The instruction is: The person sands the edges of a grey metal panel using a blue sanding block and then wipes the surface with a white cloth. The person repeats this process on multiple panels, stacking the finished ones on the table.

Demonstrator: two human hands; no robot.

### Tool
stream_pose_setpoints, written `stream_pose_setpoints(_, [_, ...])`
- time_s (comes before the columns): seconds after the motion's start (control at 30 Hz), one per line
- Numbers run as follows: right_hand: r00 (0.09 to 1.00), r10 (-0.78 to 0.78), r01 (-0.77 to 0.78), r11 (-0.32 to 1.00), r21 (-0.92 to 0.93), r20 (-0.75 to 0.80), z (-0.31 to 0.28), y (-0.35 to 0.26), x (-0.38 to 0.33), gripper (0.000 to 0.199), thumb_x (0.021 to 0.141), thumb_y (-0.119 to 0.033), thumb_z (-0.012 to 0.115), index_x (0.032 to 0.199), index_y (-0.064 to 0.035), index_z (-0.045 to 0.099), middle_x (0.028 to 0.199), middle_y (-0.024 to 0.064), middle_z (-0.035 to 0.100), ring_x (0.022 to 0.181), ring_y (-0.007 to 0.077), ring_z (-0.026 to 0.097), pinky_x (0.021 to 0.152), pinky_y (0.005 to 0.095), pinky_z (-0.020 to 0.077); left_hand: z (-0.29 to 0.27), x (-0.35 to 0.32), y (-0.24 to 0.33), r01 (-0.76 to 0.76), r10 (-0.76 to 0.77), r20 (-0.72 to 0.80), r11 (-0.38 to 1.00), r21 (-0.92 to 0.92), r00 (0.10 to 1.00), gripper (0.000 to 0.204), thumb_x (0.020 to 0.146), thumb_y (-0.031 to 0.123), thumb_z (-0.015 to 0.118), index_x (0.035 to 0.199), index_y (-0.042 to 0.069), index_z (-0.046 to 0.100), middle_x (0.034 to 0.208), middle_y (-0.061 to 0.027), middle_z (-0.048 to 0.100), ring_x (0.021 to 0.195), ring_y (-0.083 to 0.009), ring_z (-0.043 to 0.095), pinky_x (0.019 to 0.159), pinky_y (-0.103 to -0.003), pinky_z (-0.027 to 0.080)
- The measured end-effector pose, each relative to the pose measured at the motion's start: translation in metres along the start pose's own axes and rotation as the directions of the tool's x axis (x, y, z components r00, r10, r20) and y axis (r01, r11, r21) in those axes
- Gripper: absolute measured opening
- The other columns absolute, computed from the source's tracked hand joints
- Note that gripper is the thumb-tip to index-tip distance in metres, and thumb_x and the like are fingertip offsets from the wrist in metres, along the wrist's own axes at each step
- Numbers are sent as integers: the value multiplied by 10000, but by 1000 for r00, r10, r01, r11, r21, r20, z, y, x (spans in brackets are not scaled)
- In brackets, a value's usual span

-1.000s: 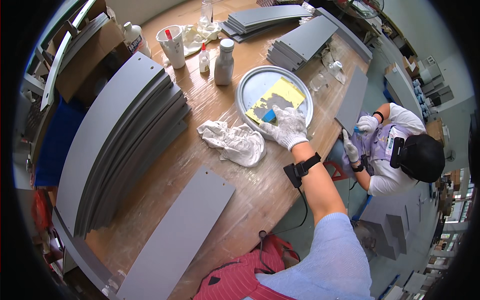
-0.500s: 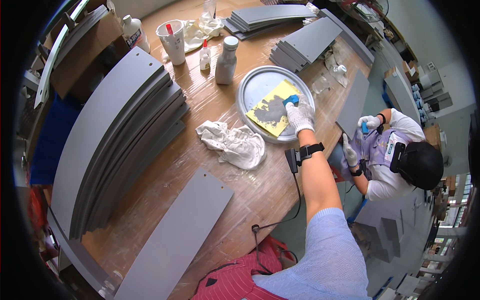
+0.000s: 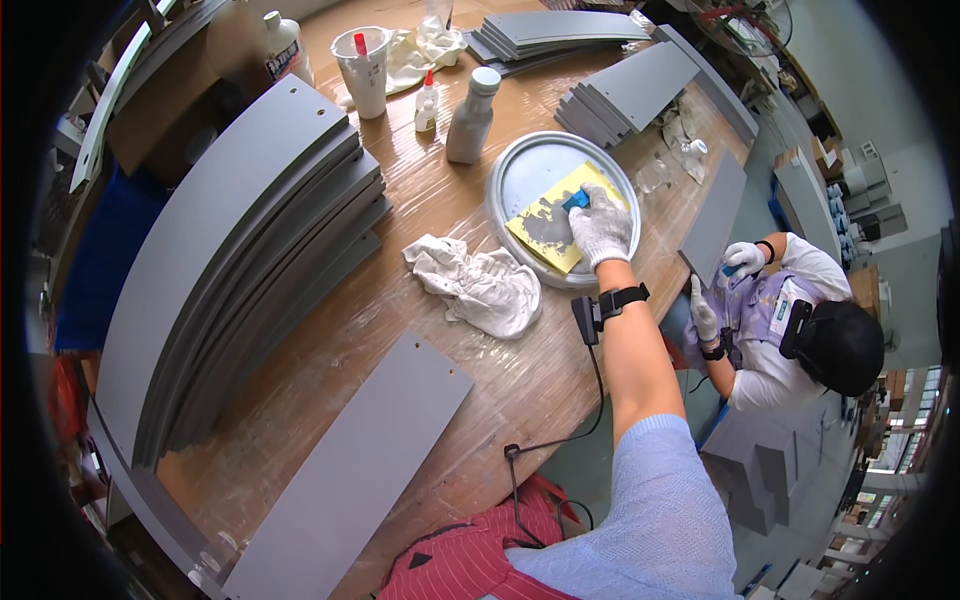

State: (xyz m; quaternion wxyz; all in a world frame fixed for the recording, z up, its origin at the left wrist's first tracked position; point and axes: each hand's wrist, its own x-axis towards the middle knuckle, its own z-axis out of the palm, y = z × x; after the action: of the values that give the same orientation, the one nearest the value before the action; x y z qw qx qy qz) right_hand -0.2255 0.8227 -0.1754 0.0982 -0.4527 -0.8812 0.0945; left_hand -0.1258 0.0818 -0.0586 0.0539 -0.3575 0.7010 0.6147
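My right hand (image 3: 603, 228), in a white knit glove, is closed on a small blue scraper (image 3: 576, 201). The scraper rests over a yellow sheet (image 3: 541, 250) smeared with grey paste (image 3: 551, 221). Under the sheet lies a round grey lid (image 3: 515, 175) with a raised rim. My left hand is out of view. Left of the lid is a crumpled white cloth (image 3: 480, 290). A long grey panel (image 3: 350, 465) with small holes at its far end lies on the near part of the table.
A stack of curved grey panels (image 3: 225, 250) fills the left side. A grey bottle (image 3: 472, 118), a glue bottle (image 3: 426, 105) and a white cup (image 3: 362, 75) stand beyond the lid. At right, a gloved co-worker (image 3: 790, 310) stands beside another panel (image 3: 716, 215).
The scraper and my right hand have moved slightly left across the sheet, over the paste. The table scene has shifted a little to the right in view.
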Motion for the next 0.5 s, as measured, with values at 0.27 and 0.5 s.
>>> stream_pose_setpoints(0.27, [982,-104,123,986,112,-159,0,5,-23,422,820,-295,657,1231,-201,664,1166,194,668,1099,363,620,1012,436,470,-45,-17,-5,-18,18,-23,1000,0,1000,522,931,461,612,1191,8,629,983,-187,669,901,-318,644,803,-422,525])
stream_pose_setpoints(0.5, [986,-87,108,982,154,-140,8,31,-29,453,830,-285,692,1259,-155,632,1187,194,674,1091,372,639,953,458,493,-47,-6,-8,30,88,256,906,-423,963,741,624,-57,574,1360,-5,509,1221,-169,638,1093,-354,652,979,-465,547])
